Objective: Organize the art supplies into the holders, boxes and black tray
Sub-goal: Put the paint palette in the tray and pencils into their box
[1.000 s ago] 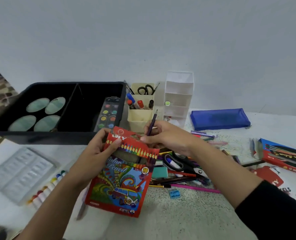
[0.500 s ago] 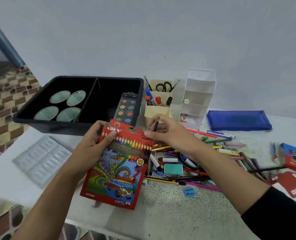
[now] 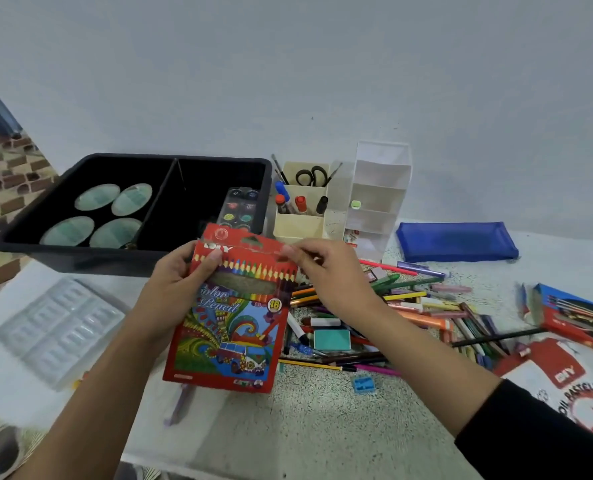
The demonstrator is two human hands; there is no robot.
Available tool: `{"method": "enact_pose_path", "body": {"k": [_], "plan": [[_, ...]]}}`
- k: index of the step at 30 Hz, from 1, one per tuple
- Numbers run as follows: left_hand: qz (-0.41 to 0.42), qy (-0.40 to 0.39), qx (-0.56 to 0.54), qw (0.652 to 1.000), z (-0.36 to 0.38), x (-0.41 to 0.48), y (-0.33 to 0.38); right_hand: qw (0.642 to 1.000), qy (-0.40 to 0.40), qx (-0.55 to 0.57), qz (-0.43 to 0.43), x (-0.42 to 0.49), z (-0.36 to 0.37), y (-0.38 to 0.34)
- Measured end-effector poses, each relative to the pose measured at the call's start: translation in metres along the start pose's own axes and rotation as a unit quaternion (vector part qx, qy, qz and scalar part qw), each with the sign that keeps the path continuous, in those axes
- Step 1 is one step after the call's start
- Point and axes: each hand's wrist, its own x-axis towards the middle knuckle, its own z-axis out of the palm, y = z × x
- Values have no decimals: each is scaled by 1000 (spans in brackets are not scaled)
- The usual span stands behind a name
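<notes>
The left hand [image 3: 170,296] grips a red cardboard box [image 3: 232,334] printed "Color Pencil" and "18". The right hand [image 3: 326,275] pinches its top edge with curled fingers.

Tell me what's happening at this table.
A person's left-hand grip holds a red coloured pencil box upright, while the right-hand grip pinches its top flap. Loose pencils and markers lie scattered on the table to its right. The black tray behind holds four oval palettes and a paint set.
</notes>
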Motion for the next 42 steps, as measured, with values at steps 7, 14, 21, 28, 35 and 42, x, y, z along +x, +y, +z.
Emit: {"method": "enact_pose_path", "body": {"k": [7,14,21,28,35,42], "plan": [[40,-27,57,997,-9,9,3,994,-45,-103,0,-1,-19,12],[52,4,6,999,-30,40,6,923,-132,-357,-54,-6,-15,52],[125,-35,71,989,-28,58,10,880,-143,-450,-60,-9,-3,53],[115,-87,63,988,-17,78,8,846,-146,-505,-87,-5,4,55],[108,-124,53,985,-18,96,8,823,-129,-527,-170,-6,-1,54],[133,-104,70,983,-17,94,2,908,-45,-378,-178,4,-38,27]]}}
